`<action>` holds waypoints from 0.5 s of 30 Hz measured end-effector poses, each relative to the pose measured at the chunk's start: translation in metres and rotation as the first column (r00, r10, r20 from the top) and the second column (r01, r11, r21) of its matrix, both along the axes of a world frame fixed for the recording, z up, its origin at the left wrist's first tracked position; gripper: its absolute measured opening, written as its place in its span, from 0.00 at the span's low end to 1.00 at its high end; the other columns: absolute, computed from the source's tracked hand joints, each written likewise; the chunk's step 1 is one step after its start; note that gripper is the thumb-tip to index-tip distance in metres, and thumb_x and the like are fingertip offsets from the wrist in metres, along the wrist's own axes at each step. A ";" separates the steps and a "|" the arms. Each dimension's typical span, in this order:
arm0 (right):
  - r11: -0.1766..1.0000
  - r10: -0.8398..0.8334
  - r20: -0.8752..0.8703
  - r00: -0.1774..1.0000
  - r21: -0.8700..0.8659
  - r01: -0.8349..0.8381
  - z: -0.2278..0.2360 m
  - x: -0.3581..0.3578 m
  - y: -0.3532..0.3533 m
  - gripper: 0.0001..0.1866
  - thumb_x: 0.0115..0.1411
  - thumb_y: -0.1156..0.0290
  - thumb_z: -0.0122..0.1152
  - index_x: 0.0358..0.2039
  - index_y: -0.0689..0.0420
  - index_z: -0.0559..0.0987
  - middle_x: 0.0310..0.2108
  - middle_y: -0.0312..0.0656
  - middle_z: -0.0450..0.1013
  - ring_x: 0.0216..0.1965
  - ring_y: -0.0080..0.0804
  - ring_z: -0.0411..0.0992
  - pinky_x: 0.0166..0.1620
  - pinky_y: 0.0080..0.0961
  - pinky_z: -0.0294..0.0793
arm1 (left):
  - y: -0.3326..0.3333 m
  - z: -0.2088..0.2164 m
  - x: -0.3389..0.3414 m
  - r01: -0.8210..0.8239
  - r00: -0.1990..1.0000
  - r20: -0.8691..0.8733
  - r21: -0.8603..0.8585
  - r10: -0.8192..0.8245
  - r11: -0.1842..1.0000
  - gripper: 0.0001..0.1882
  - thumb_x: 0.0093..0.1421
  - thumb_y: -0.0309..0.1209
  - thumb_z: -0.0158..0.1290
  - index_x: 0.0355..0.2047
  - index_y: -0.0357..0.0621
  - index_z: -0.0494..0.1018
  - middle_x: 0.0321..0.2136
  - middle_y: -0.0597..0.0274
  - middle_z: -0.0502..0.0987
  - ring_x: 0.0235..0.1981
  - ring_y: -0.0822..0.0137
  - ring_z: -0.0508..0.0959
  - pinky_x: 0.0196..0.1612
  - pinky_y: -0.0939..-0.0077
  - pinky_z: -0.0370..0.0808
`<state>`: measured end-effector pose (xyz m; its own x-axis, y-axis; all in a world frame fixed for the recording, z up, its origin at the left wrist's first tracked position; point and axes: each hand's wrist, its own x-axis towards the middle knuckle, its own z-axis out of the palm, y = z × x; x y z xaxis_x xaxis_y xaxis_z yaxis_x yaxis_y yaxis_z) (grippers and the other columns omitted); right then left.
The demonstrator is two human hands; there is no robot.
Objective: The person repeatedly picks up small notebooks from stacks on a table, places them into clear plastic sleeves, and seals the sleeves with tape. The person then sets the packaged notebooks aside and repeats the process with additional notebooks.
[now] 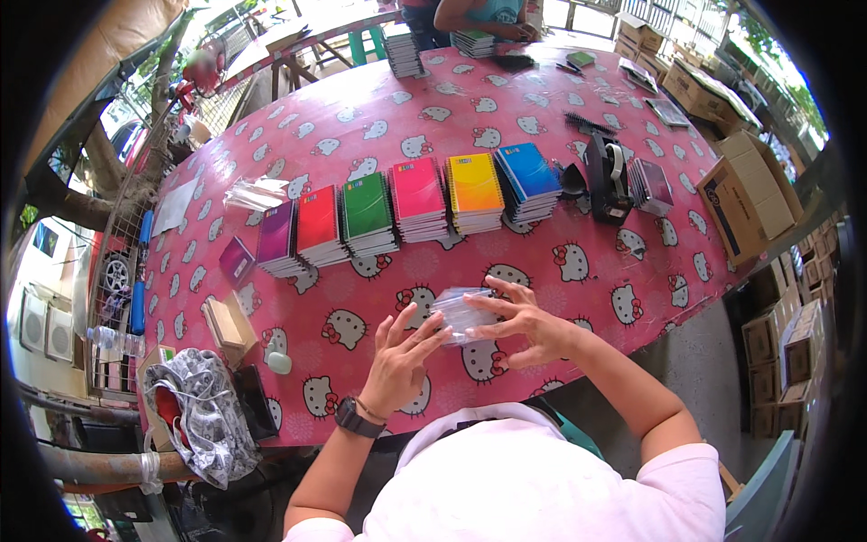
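A small pile of clear plastic sleeves [459, 316] lies on the table in front of me. My left hand [397, 363], with a dark watch on its wrist, touches the near left side of the pile, fingers stretched out. Across the right part spread the fingers of my right hand [522, 327], also outstretched. Beyond my hands stands a row of spiral notebook stacks: purple [276, 233], red [320, 219], green [368, 206], pink [418, 190], yellow [475, 185] and blue [528, 172]. A single purple notebook [237, 260] lies at the row's left end.
Right of the row are a black tape dispenser [607, 194] and a stack of dark notebooks [650, 186]. An open cardboard box [748, 199] sits at the right edge. A patterned cloth bag [206, 411] is at the near left. Another person [492, 14] is at the far side.
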<state>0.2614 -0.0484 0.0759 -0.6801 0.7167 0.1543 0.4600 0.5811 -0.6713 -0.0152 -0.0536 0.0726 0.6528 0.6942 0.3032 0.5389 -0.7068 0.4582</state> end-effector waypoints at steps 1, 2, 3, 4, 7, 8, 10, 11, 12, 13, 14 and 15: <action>1.000 0.003 0.021 1.000 -0.003 -0.003 -0.003 0.000 -0.002 0.35 0.35 0.64 0.64 0.50 0.32 0.75 0.66 0.31 0.49 0.67 0.52 0.37 0.62 0.56 0.36 | 0.003 0.004 0.002 0.018 0.999 -0.031 -0.007 -0.018 1.000 0.39 0.40 0.14 0.46 0.55 0.59 0.68 0.59 0.69 0.63 0.64 0.57 0.54 0.63 0.55 0.46; 1.000 0.015 0.040 0.999 0.000 -0.015 -0.004 -0.003 -0.001 0.34 0.35 0.63 0.64 0.50 0.32 0.75 0.66 0.32 0.48 0.67 0.53 0.36 0.62 0.57 0.36 | 0.006 0.004 0.003 0.050 0.998 -0.028 -0.060 -0.052 0.997 0.39 0.41 0.14 0.46 0.55 0.59 0.67 0.60 0.69 0.63 0.65 0.56 0.52 0.64 0.52 0.42; 1.000 0.026 0.059 0.998 0.004 -0.027 -0.005 -0.005 0.000 0.34 0.35 0.63 0.64 0.50 0.32 0.76 0.67 0.33 0.47 0.67 0.54 0.36 0.61 0.58 0.37 | 0.009 0.004 0.007 0.069 0.997 -0.034 -0.070 -0.071 0.995 0.38 0.41 0.14 0.47 0.55 0.59 0.67 0.59 0.68 0.63 0.65 0.55 0.51 0.64 0.51 0.41; 1.000 0.026 0.069 0.997 0.005 -0.027 -0.005 -0.005 0.001 0.33 0.36 0.63 0.65 0.49 0.32 0.76 0.67 0.34 0.46 0.67 0.54 0.36 0.61 0.58 0.37 | 0.011 0.004 0.012 0.087 0.995 -0.041 -0.081 -0.091 0.993 0.38 0.42 0.14 0.47 0.55 0.59 0.67 0.59 0.68 0.63 0.65 0.54 0.51 0.64 0.50 0.40; 1.000 0.021 0.097 0.995 0.012 -0.023 -0.004 -0.005 0.000 0.31 0.36 0.62 0.65 0.47 0.33 0.77 0.67 0.36 0.45 0.67 0.55 0.35 0.61 0.59 0.37 | 0.014 0.002 0.024 0.107 0.993 0.053 -0.113 -0.101 0.988 0.37 0.42 0.15 0.47 0.55 0.57 0.68 0.58 0.66 0.64 0.65 0.50 0.49 0.64 0.47 0.40; 0.999 0.018 0.103 0.994 0.026 -0.021 -0.002 -0.007 0.000 0.31 0.36 0.61 0.66 0.47 0.33 0.77 0.67 0.36 0.45 0.67 0.55 0.35 0.61 0.59 0.37 | 0.014 0.004 0.023 0.109 0.986 0.135 -0.082 -0.097 0.991 0.36 0.42 0.16 0.46 0.55 0.56 0.68 0.58 0.66 0.65 0.65 0.50 0.49 0.64 0.47 0.41; 0.999 0.012 0.123 0.992 0.049 -0.018 0.004 -0.006 0.001 0.30 0.37 0.61 0.66 0.47 0.34 0.77 0.67 0.36 0.44 0.67 0.56 0.35 0.60 0.60 0.38 | 0.010 0.000 0.019 0.084 0.909 0.412 -0.034 -0.063 0.996 0.35 0.41 0.20 0.45 0.54 0.54 0.68 0.57 0.66 0.65 0.65 0.51 0.50 0.64 0.49 0.42; 0.998 0.011 0.128 0.992 0.055 -0.018 0.005 -0.007 0.001 0.30 0.37 0.61 0.66 0.47 0.34 0.77 0.67 0.36 0.44 0.67 0.56 0.35 0.60 0.60 0.38 | 0.007 -0.006 0.012 0.065 0.942 0.332 -0.030 -0.052 0.997 0.35 0.41 0.20 0.45 0.54 0.54 0.68 0.58 0.66 0.65 0.65 0.52 0.50 0.64 0.49 0.42; 0.998 0.012 0.131 0.991 0.057 -0.020 0.004 -0.008 0.001 0.30 0.38 0.61 0.66 0.47 0.33 0.77 0.68 0.35 0.44 0.66 0.57 0.35 0.60 0.61 0.38 | 0.005 -0.014 0.004 0.045 0.968 0.249 -0.026 -0.037 0.999 0.35 0.41 0.21 0.44 0.54 0.54 0.68 0.58 0.66 0.65 0.65 0.53 0.50 0.65 0.50 0.42; 0.999 0.003 0.124 0.992 0.050 -0.009 0.004 -0.010 0.000 0.29 0.38 0.61 0.67 0.47 0.33 0.77 0.68 0.35 0.44 0.66 0.57 0.35 0.60 0.61 0.38 | 0.004 -0.020 -0.001 0.026 0.986 0.164 -0.021 -0.022 0.999 0.34 0.41 0.22 0.44 0.54 0.54 0.69 0.58 0.66 0.65 0.65 0.54 0.51 0.65 0.51 0.42; 0.999 -0.004 0.125 0.992 0.042 -0.001 0.005 -0.011 0.000 0.29 0.39 0.61 0.67 0.47 0.34 0.77 0.68 0.35 0.44 0.67 0.57 0.35 0.60 0.61 0.38 | 0.003 -0.018 0.002 0.040 0.985 0.167 -0.041 -0.033 0.998 0.36 0.40 0.19 0.44 0.54 0.55 0.68 0.58 0.67 0.65 0.65 0.55 0.51 0.65 0.52 0.41; 0.999 -0.012 0.127 0.992 0.033 0.007 0.005 -0.011 -0.001 0.28 0.40 0.61 0.67 0.47 0.34 0.77 0.68 0.35 0.44 0.67 0.57 0.35 0.60 0.62 0.38 | 0.005 -0.015 0.002 0.045 0.992 0.117 -0.048 -0.040 0.998 0.37 0.40 0.17 0.44 0.54 0.55 0.68 0.58 0.67 0.64 0.65 0.55 0.51 0.65 0.52 0.40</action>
<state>0.2502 -0.0492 0.0809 -0.6889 0.7192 0.0906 0.5458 0.5969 -0.5880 -0.0127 -0.0486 0.0578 0.6445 0.6830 0.3438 0.4500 -0.7023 0.5516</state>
